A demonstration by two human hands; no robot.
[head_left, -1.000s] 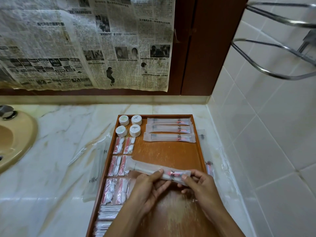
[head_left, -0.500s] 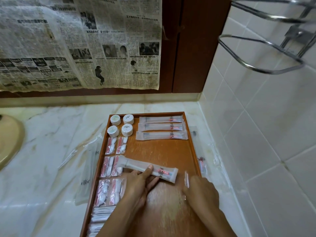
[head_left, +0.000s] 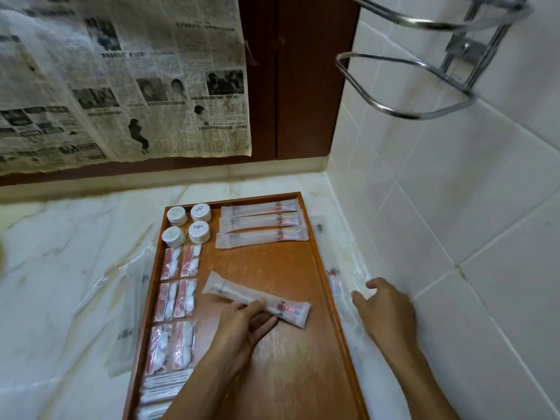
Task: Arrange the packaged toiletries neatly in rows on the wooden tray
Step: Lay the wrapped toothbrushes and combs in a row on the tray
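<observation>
Packaged toiletries lie in rows on the rectangular reddish-brown wooden tray [head_left: 327,298], whose smooth worn floor shows pale scuffs near the forearms. Under the left hand [head_left: 242,328] a long frosted plastic toothbrush packet [head_left: 257,300] lies slantwise on the tray floor; the fingers pinch it near its middle, beside a small dark emblem and a red-and-blue print too blurred to read. Beyond that hand, three matching toothbrush packets [head_left: 262,227] lie in a neat stack of parallel rows at the far end, each with the same emblem and red mark. To their left stand four round white lidded tubs [head_left: 188,224]; two of them show a small dark crest on the lid, its writing illegible. Left of the left hand, clear sachets with red strips and white cotton contents [head_left: 178,295] run in pairs along the tray's left wall, and flat white packets [head_left: 160,389] lie by the left forearm. The right hand [head_left: 385,310] hovers off the tray over the veined white marble counter [head_left: 60,268], fingers loosely spread and gripping nothing, just beside a clear packet with a red mark [head_left: 333,278]. More clear plastic wrappers [head_left: 127,313] lie beyond the tray's left wall. Far ahead hangs a yellowed newspaper [head_left: 121,86] printed in small blurred characters; above the right hand a chrome wire rack [head_left: 424,113] is fixed to glossy white tiles.
</observation>
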